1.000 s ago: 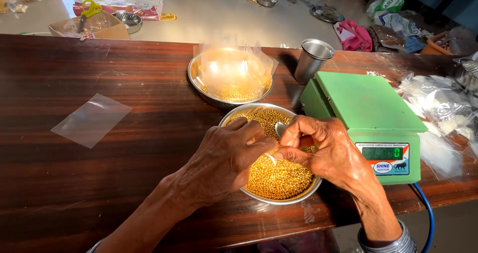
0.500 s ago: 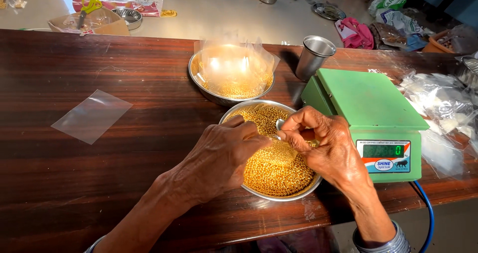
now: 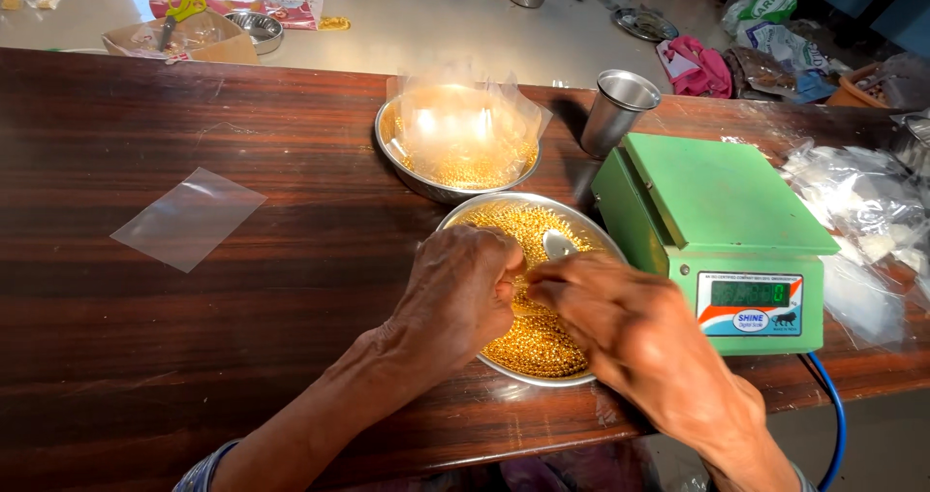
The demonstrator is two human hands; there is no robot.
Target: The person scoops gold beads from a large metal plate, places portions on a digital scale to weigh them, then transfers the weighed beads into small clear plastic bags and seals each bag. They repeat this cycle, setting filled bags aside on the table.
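A steel bowl (image 3: 463, 217) full of small golden beads (image 3: 539, 343) stands near the table's front edge, with a steel spoon (image 3: 559, 245) lying in it. My left hand (image 3: 455, 293) and my right hand (image 3: 620, 322) meet fingertip to fingertip above the beads. Both pinch what looks like a small clear bag, mostly hidden by the fingers. A green weighing scale (image 3: 717, 201) with an empty platform stands just right of the bowl.
Behind is a second steel bowl (image 3: 387, 148) of beads with clear bags (image 3: 465, 124) draped over it, and a steel cup (image 3: 620, 109). A flat clear bag (image 3: 189, 218) lies at left. A heap of plastic bags (image 3: 862, 201) sits at right. A blue cable (image 3: 835, 424) hangs off the front edge.
My hands have slid slightly toward the bowl's near side and closed together at the fingertips. The spoon now shows behind them.
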